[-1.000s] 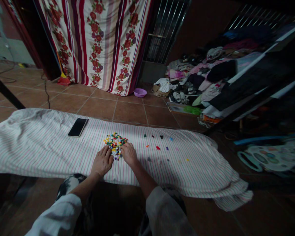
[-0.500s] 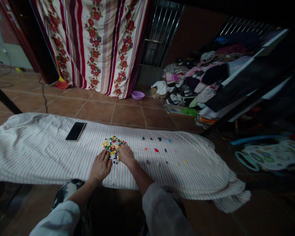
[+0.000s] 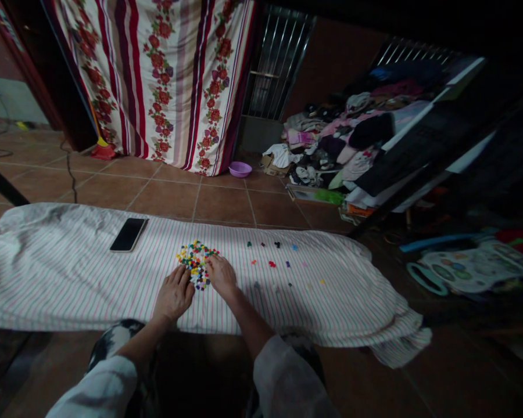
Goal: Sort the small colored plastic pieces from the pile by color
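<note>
A heap of tiny multicoloured pieces [image 3: 195, 255], like small beads or bricks, lies on a striped cloth [image 3: 70, 278]. My left hand [image 3: 174, 292] rests palm down at the heap's near left side, fingers stretched out. At its right edge, my right hand [image 3: 221, 275] has its fingers bent together among the pieces; whatever is between the fingertips is hidden. To the right, small groups sorted by colour lie in rough rows, among them red pieces [image 3: 272, 264], black pieces [image 3: 277, 245], blue pieces [image 3: 294, 247] and yellow pieces [image 3: 322, 282].
A smartphone [image 3: 128, 235] lies on the cloth to the left. Beyond, on the tiled floor, are a purple basin [image 3: 240, 169], a floral curtain [image 3: 183, 87], a red broom [image 3: 103, 150] and a large pile of clothes [image 3: 331, 136].
The view has shifted slightly, so everything sits a little further left. Both hands stay at the heap, with only slight movement of the right fingers.
</note>
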Demonstrator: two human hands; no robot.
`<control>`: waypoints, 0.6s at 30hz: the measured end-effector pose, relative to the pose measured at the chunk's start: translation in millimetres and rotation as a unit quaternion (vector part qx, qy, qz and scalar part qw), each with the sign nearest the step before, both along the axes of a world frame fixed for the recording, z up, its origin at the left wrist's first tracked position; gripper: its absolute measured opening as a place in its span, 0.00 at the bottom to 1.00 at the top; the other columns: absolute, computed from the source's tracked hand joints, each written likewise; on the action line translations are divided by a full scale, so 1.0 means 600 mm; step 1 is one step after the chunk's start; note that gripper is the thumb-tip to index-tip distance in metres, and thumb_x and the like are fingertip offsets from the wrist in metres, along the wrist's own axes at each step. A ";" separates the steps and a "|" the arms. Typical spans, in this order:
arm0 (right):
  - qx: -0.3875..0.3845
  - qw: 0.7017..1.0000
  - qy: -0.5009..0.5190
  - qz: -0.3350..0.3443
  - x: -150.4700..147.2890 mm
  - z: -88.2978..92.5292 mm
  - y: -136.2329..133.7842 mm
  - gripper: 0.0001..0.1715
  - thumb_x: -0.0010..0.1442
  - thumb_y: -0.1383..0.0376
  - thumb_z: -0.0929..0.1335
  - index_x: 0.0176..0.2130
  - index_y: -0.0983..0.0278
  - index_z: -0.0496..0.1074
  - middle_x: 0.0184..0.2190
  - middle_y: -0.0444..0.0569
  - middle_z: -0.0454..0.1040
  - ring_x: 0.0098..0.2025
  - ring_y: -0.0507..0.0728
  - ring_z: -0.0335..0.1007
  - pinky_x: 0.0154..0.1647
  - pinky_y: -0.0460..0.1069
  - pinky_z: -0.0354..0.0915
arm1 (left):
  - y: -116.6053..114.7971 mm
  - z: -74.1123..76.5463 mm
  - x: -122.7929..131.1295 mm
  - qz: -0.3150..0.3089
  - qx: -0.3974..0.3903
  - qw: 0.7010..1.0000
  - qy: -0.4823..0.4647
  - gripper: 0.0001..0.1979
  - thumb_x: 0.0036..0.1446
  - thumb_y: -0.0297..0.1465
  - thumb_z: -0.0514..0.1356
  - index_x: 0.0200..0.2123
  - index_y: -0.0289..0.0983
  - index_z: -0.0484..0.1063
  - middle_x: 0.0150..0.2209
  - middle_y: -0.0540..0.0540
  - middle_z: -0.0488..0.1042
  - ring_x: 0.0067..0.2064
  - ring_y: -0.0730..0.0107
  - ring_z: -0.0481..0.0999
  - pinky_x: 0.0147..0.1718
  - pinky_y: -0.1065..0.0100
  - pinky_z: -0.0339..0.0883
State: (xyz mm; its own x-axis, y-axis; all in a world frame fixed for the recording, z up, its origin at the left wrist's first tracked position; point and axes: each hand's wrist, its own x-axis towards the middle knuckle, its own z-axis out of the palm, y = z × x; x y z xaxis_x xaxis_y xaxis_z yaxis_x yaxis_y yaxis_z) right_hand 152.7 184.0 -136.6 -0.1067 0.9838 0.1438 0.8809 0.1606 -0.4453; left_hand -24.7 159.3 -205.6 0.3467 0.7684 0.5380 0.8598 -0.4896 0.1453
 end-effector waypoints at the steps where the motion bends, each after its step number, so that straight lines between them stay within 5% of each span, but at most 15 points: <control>1: 0.005 1.000 0.021 -0.008 0.003 -0.003 -0.004 0.12 0.64 0.70 0.63 0.42 0.60 0.74 0.42 0.47 0.76 0.45 0.54 0.70 0.48 0.46 0.61 | 0.000 0.000 0.000 -0.002 0.002 1.000 0.001 0.18 0.63 0.34 0.50 0.50 0.32 0.69 0.55 0.34 0.71 0.59 0.51 0.67 0.53 0.54 0.66; 11: 0.101 0.974 0.193 -0.065 0.091 -0.062 -0.050 0.13 0.59 0.70 0.63 0.38 0.60 0.77 0.37 0.47 0.76 0.41 0.54 0.72 0.45 0.48 0.66 | 0.002 -0.002 -0.005 -0.008 0.006 1.000 0.021 0.18 0.64 0.35 0.49 0.50 0.32 0.68 0.54 0.34 0.71 0.59 0.51 0.67 0.53 0.53 0.67; 18: 0.161 0.953 0.191 -0.170 0.186 -0.072 -0.081 0.15 0.56 0.70 0.62 0.37 0.63 0.77 0.37 0.51 0.78 0.42 0.56 0.73 0.47 0.50 0.68 | 0.001 -0.002 -0.008 -0.014 -0.006 1.000 0.019 0.19 0.64 0.37 0.47 0.50 0.31 0.68 0.54 0.33 0.70 0.60 0.50 0.66 0.54 0.53 0.65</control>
State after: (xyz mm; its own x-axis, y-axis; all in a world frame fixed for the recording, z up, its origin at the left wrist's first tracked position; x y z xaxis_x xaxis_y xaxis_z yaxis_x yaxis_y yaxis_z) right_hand 264.2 135.2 -180.0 0.3303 0.8503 0.4097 0.6902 0.0786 -0.7194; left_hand -29.4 159.7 -206.7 0.3878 0.7650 0.5141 0.8510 -0.5115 0.1191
